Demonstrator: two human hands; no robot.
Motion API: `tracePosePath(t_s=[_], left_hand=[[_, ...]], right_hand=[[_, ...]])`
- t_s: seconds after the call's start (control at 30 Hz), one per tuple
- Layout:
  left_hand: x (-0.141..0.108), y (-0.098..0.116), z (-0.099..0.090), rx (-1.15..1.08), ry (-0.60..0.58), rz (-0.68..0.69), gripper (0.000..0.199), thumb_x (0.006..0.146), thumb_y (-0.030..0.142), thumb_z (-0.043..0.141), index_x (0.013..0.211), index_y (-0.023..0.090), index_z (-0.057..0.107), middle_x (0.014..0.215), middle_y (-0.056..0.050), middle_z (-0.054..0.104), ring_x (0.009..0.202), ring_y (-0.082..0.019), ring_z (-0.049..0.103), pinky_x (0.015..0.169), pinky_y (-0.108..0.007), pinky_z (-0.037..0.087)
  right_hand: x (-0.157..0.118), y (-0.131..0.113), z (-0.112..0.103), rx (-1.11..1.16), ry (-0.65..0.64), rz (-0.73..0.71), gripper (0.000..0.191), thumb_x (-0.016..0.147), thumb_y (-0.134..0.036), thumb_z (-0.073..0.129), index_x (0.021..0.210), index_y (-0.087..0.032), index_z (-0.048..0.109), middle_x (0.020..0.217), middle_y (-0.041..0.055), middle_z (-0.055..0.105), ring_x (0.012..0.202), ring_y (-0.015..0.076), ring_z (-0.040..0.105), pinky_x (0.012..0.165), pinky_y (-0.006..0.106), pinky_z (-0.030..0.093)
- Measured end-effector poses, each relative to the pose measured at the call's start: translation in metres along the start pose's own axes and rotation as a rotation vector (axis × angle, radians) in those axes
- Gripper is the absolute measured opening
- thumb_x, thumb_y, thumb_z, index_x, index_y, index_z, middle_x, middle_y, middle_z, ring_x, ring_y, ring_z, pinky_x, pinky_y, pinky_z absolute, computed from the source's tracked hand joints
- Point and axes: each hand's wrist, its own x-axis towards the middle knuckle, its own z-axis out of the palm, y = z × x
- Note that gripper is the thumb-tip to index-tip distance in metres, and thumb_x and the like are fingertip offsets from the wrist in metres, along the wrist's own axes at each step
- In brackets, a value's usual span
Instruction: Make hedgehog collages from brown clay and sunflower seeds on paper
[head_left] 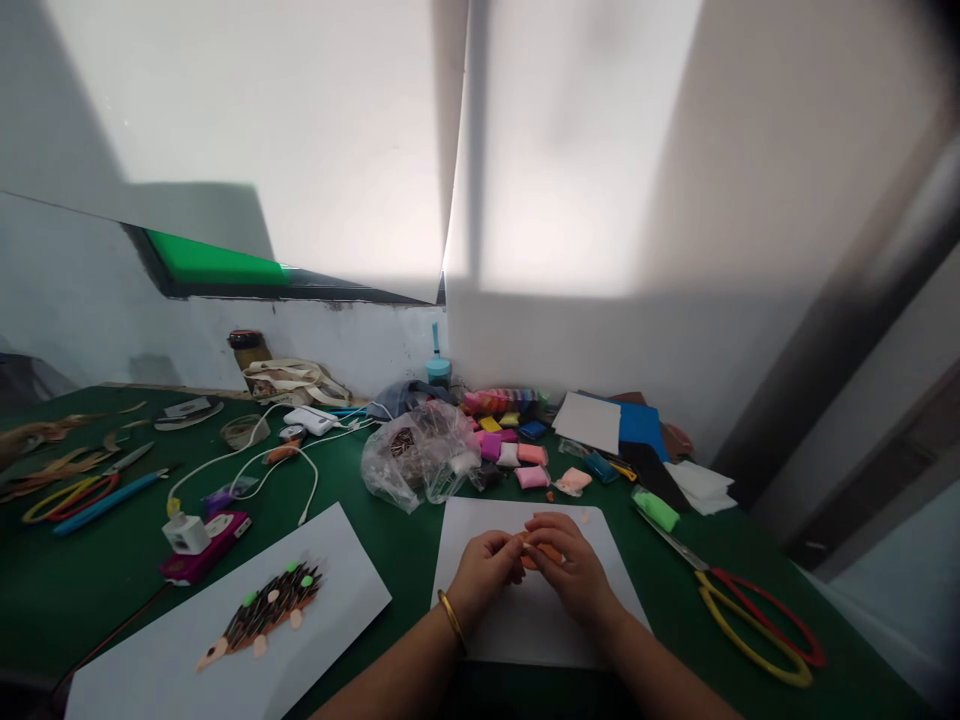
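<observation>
Over a white sheet at the table's front, my left hand and my right hand meet at the fingertips. Orange-brown clay shows between and behind the fingers of my right hand. My left thumb and forefinger are pinched together beside it; what they hold is too small to make out. A gold bangle circles my left wrist. To the left, another white sheet bears a hedgehog picture with dark spines, an orange-brown body and green and pale pink dots.
Beyond the sheet lie coloured clay packets and a clear plastic bag. Large scissors and a green clay packet are on the right. White cables, a charger and a blue pen-like tool lie on the left.
</observation>
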Motion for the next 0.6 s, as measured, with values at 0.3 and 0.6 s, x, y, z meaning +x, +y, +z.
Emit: tracePosePath(t_s=[0.3,0.6], left_hand=[[-0.0008,0.0037,0.0006,0.018,0.015,-0.018,0.037,0.071,0.049,0.060,0.064,0.013,0.060,0.049,0.001,0.053,0.046,-0.010,0.046,0.049,-0.022,0.035],[0.0003,0.0009,0.0015,0.059,0.030,-0.030,0.037,0.071,0.050,0.060,0.065,0.014,0.059,0.050,0.001,0.055,0.047,-0.011,0.049,0.049,-0.023,0.037]], right_hand=[[-0.0001,0.0021,-0.0002,-0.073,-0.020,-0.073,0.015,0.080,-0.034,0.061,0.090,-0.025,0.069,0.103,0.0079,0.060,0.105,0.0240,0.051,0.092,0.042,0.044],[-0.0013,0.0061,0.0017,-0.071,-0.012,-0.065,0.011,0.081,-0.031,0.061,0.086,-0.028,0.070,0.101,0.0060,0.060,0.106,0.0224,0.050,0.091,0.040,0.045]])
